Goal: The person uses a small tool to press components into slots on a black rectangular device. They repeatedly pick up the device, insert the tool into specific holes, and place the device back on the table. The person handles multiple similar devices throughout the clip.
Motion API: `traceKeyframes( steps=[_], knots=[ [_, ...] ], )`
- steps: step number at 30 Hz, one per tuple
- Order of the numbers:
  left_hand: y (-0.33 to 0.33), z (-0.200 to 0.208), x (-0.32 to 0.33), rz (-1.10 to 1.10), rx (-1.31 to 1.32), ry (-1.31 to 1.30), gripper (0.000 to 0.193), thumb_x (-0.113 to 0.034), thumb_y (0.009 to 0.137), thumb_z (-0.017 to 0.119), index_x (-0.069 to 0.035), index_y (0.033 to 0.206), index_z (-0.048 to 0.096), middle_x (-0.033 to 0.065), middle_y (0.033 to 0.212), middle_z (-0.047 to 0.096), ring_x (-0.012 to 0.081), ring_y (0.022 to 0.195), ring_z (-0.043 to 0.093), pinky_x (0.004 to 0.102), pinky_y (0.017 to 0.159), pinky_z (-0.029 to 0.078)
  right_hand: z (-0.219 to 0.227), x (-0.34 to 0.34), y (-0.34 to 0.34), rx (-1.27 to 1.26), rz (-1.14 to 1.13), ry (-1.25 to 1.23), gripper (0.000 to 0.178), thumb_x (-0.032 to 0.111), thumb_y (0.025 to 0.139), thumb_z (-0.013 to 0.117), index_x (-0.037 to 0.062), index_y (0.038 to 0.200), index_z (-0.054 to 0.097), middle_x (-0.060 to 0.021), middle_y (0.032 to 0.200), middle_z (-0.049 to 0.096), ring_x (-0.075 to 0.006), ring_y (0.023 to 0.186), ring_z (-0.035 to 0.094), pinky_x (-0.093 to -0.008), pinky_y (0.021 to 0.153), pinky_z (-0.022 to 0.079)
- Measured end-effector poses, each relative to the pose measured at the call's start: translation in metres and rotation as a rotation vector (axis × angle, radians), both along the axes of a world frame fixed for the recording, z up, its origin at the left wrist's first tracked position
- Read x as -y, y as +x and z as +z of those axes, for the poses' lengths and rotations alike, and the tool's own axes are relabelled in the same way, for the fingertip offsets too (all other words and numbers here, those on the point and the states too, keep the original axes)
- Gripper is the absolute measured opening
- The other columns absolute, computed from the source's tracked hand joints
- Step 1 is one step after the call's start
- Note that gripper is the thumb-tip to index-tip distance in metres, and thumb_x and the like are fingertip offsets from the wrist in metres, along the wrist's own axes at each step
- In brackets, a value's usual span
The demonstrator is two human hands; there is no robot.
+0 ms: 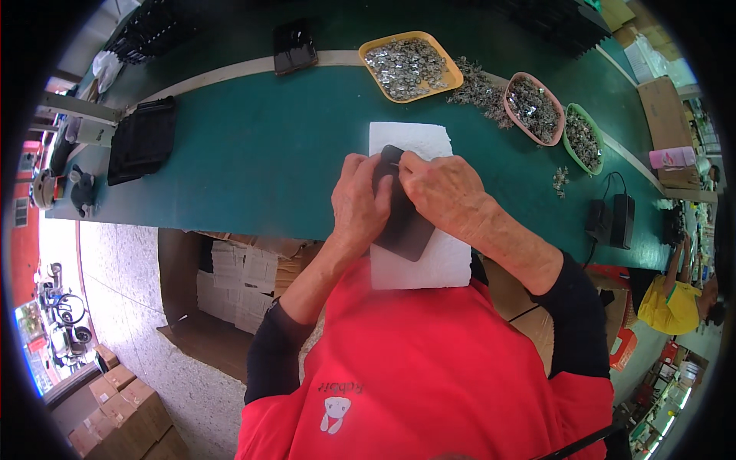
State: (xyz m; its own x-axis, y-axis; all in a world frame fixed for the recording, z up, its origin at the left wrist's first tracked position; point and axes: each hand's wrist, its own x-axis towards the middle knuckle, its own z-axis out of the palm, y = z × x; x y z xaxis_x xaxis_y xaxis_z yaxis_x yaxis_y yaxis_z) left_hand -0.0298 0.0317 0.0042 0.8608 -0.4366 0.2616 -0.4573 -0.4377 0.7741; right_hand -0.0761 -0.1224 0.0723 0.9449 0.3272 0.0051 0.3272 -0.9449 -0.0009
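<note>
A dark flat plastic piece (pixel 405 226), long with rounded corners, rests at a slant over a white foam block (pixel 429 264) at the table's near edge. My left hand (pixel 360 198) grips its left side, thumb lying on the face. At the far end of the piece, my right hand (pixel 445 190) has its fingertips pinched together by the edge. Whatever lies in that pinch is too small to make out. The foam's lower end reaches over the table edge against my red shirt.
Shiny small metal parts fill a yellow tray (pixel 457 75), a pink basket (pixel 558 132) and a green basket (pixel 600 160); more lie in a loose heap (pixel 481 93). Black trays (pixel 143 140) stand left, power adapters (pixel 622 221) right. Below is an open carton (pixel 178 284). Another person (pixel 668 305) sits far right.
</note>
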Motion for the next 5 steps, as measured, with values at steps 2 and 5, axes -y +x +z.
traceKeyframes(
  steps=[2, 5],
  knots=[
    [0.001, 0.000, 0.000, 0.005, -0.023, 0.009, 0.034, -0.008, 0.082, 0.066, 0.000, 0.114, 0.060, 0.0163, 0.105, 0.057, 0.0348, 0.093, 0.061, 0.0413, 0.076, 0.050, 0.008, -0.002, 0.007, -0.084, 0.042, -0.049, 0.016, 0.005, 0.079, 0.060, 0.0053, 0.094, 0.067, -0.0084, 0.093, 0.061, -0.0234, 0.072, 0.068, -0.0333, 0.062, 0.055],
    [0.004, -0.006, 0.001, -0.008, -0.045, 0.013, 0.034, -0.009, 0.082, 0.065, 0.000, 0.115, 0.059, 0.0164, 0.106, 0.056, 0.0354, 0.093, 0.060, 0.0416, 0.077, 0.050, 0.020, -0.009, 0.016, -0.132, 0.093, -0.077, 0.016, 0.008, 0.080, 0.061, 0.0113, 0.093, 0.069, -0.0088, 0.096, 0.062, -0.0247, 0.077, 0.068, -0.0352, 0.070, 0.055]
  ],
)
